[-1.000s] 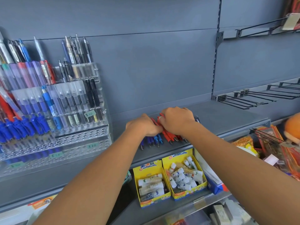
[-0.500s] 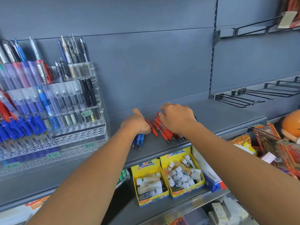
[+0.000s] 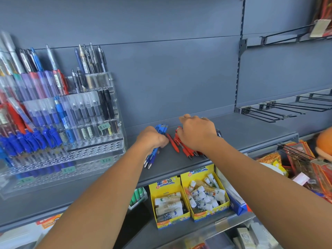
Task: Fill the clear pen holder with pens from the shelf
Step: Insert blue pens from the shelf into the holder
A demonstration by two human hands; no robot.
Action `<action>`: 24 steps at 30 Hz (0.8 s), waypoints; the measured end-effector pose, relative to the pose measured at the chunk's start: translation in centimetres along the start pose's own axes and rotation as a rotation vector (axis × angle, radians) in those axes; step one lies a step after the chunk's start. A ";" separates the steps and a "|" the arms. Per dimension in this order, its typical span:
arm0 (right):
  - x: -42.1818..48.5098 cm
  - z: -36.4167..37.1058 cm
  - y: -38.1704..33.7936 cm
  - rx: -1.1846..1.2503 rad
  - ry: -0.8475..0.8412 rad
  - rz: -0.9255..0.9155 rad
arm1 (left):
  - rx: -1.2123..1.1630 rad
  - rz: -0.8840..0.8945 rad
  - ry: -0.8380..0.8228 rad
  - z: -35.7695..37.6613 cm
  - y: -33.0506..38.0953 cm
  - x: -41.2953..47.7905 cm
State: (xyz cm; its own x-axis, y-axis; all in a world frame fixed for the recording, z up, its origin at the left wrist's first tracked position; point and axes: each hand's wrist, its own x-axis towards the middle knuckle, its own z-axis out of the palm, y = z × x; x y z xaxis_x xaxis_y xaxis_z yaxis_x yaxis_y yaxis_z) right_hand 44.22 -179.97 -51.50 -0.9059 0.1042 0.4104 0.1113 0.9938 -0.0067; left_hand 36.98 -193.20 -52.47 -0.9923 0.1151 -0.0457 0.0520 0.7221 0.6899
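Left grip (image 3: 151, 140) around blue pens (image 3: 150, 159), grey shelf (image 3: 251, 131)

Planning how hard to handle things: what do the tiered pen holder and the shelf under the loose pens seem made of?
Pen holder: likely clear acrylic, glossy; pens show through its walls.
Shelf: probably painted sheet metal, matte grey; its thin folded front edge suggests it.
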 end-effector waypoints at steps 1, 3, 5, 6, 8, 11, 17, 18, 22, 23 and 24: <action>-0.1 -0.1 0.0 -0.001 -0.001 0.002 | -0.125 -0.005 -0.009 -0.2 -0.1 0.0; -0.3 -0.3 -0.1 -0.002 0.000 0.003 | -0.273 0.017 0.014 -0.7 -0.4 0.0; -0.6 -0.5 -0.2 0.003 0.001 0.008 | -0.358 0.081 0.065 -1.1 -0.6 -0.5; -0.7 -0.6 -0.3 0.006 0.002 0.011 | -0.393 0.121 0.093 -1.3 -0.6 -0.8; -0.9 -0.9 -0.4 0.013 0.007 0.010 | -0.454 0.198 0.127 -1.8 -0.6 -1.8; -1.2 -1.3 -1.0 0.024 0.025 0.001 | -0.529 0.321 0.203 -2.1 -0.9 -3.3; -1.5 -1.8 -2.2 0.040 0.096 -0.027 | -0.606 0.461 0.302 -1.7 -2.4 -5.1; -1.5 -1.8 -2.4 0.049 0.104 -0.029 | -0.612 0.449 0.292 -1.4 -2.8 -5.2; -1.6 -2.0 -3.1 0.124 0.173 -0.020 | -0.644 0.350 0.242 -0.5 -4.2 -5.4; -1.6 -2.1 -3.3 0.139 0.191 -0.019 | -0.666 0.332 0.219 -0.5 -4.3 -5.5; -1.6 -2.2 -3.5 0.152 0.202 -0.020 | -0.693 0.323 0.200 -0.5 -4.4 -5.6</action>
State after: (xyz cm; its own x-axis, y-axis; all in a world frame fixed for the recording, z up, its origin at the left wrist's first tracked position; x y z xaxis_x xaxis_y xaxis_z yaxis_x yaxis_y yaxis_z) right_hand 46.13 -183.65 -50.12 -0.8053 0.0898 0.5860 0.0179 0.9917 -0.1274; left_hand 42.22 -197.43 -54.89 -0.9449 0.0746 0.3187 0.3240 0.0770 0.9429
